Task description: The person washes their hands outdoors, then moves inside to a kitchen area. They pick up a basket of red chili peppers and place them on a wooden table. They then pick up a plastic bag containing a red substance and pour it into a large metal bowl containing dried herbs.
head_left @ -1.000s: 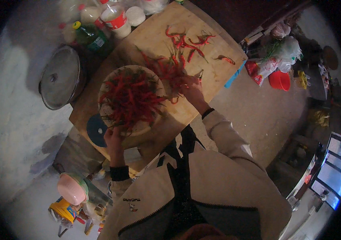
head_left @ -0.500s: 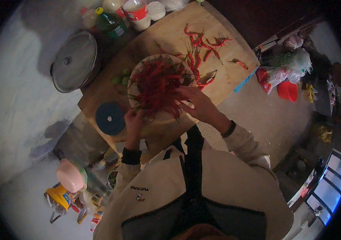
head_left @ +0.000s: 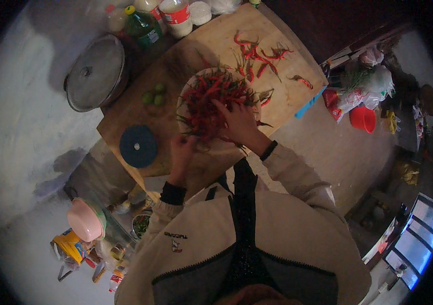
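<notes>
A round, pale shallow bowl (head_left: 187,83) heaped with red chili peppers (head_left: 211,96), their stems green, rests on the wooden board. My right hand (head_left: 241,123) lies on the right side of the heap, thumb and fingers spread over the chilies. Close to the bowl's lower left rim is my left hand (head_left: 180,155); motion smears its fingers, and I cannot tell whether they grip anything. More loose chili peppers (head_left: 252,53) are scattered on the board beyond the bowl, and a few lie partly hidden at its right side.
Left of the bowl are small green round fruits (head_left: 154,95) and a dark blue disc (head_left: 138,146) on the wooden board (head_left: 287,94). A lidded pot (head_left: 96,72) and bottles (head_left: 142,28) stand past its far left edge. On the floor at right are a red bucket (head_left: 362,119) and plastic bags (head_left: 374,84).
The bowl has shifted right, uncovering more of the green fruits and covering some loose chilies. My right hand has moved left, further onto the heap; my left hand has moved slightly right and nearer to me.
</notes>
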The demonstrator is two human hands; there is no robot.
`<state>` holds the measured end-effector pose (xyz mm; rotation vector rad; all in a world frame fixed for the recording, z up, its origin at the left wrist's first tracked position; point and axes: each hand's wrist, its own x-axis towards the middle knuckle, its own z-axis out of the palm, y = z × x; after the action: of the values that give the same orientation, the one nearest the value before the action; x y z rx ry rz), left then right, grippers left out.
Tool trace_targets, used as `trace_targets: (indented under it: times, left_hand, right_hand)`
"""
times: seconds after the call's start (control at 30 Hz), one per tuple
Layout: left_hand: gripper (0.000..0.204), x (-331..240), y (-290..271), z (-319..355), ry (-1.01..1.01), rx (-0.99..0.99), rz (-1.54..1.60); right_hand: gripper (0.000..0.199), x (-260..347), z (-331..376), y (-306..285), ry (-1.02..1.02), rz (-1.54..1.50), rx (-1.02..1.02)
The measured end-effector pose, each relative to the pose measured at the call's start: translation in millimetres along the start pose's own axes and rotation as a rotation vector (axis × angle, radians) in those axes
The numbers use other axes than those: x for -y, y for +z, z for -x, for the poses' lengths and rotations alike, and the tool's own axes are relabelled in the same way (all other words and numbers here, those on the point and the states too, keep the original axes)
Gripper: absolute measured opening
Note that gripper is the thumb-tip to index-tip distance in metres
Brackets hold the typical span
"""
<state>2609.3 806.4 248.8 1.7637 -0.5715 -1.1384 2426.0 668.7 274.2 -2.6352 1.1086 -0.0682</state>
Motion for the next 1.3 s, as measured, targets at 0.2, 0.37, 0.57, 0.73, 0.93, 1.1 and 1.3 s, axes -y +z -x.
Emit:
trace_targets:
  times: [0.2,0.37,0.57,0.73,0.93,1.1,1.3]
  left_hand:
    - [0.023,1,-2,17,-0.007,-0.043,-0.042]
    - [0.022,10,-6,21,0.046,0.008,-0.049]
    - [0.021,8,-7,31,0.014,-0.03,-0.028]
    - [0.021,-4,-9,37,-0.02,-0.077,-0.065]
    - [0.02,-4,-6,28,-0.015,-0.084,0.043]
    - [0.022,3,-5,14,-0.028,-0.117,0.083]
    - [0.019,-2,8,1,-0.044,-0.125,0.276]
  right_hand:
    - [0.074,-6,-14,21,0.168,-0.074,0.287]
    - [0.061,-5,-5,47,0.123,-0.022,0.14]
    - [0.053,-5,3,41,0.081,-0.108,0.174]
    - [0.05,-7,12,24,-0.004,-0.236,0.029]
    - [0.041,-13,3,-8,-0.087,-0.52,-0.175]
    - [0.048,-17,-9,-67,-0.026,-0.784,0.017]
    - [0.038,-31,-30,-129,-0.043,-0.908,-0.038]
